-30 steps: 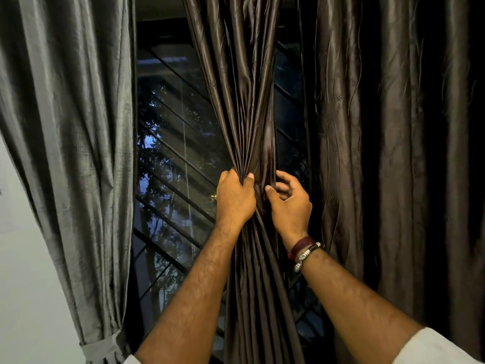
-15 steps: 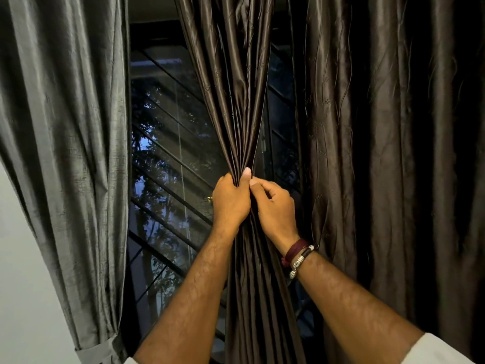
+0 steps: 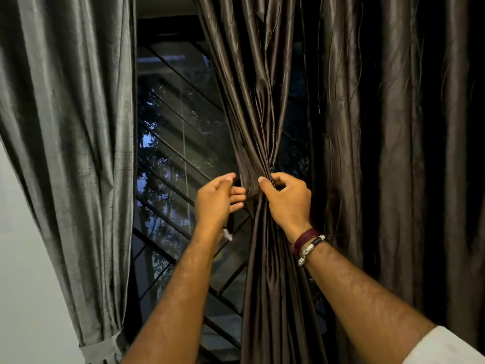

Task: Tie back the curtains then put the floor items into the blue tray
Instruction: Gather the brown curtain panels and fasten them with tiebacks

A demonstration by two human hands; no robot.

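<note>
The right hand (image 3: 287, 199) pinches the gathered waist of the dark brown satin curtain (image 3: 258, 143): thumb and curled fingers close on the bunched pleats, and the thumb tip presses the front of the bundle. That grip sits at the narrowest part of the curtain, where the folds fan out wide above it and hang in a looser column below it. The left hand (image 3: 216, 198) is just left of the same waist, its grip spread, fingers relaxed and slightly bent toward the cloth, thumb raised; the fingertips (image 3: 240, 191) reach the left edge of the bundle, though whether they touch it cannot be told. It holds nothing.

On the right wrist, below the curtain's waist, are a maroon thread band (image 3: 305, 237) and a black cord bracelet with silver beads (image 3: 311, 248). A white sleeve edge (image 3: 443, 348) shows at the lower right corner.

Left of the gathered curtain the window (image 3: 178, 158) stands uncovered, with dark diagonal grille bars (image 3: 168, 148) across the glass and dim foliage behind. This open strip is the free room beside the left hand. Farther left of the curtain hangs a grey curtain (image 3: 68, 127), drawn in low down by a grey tieback band (image 3: 98, 352); beyond it is a pale wall (image 3: 23, 285). Right of the gathered curtain, just beside the right hand, another dark brown curtain panel (image 3: 393, 153) hangs straight and loose, with a narrow dark gap between the two.
</note>
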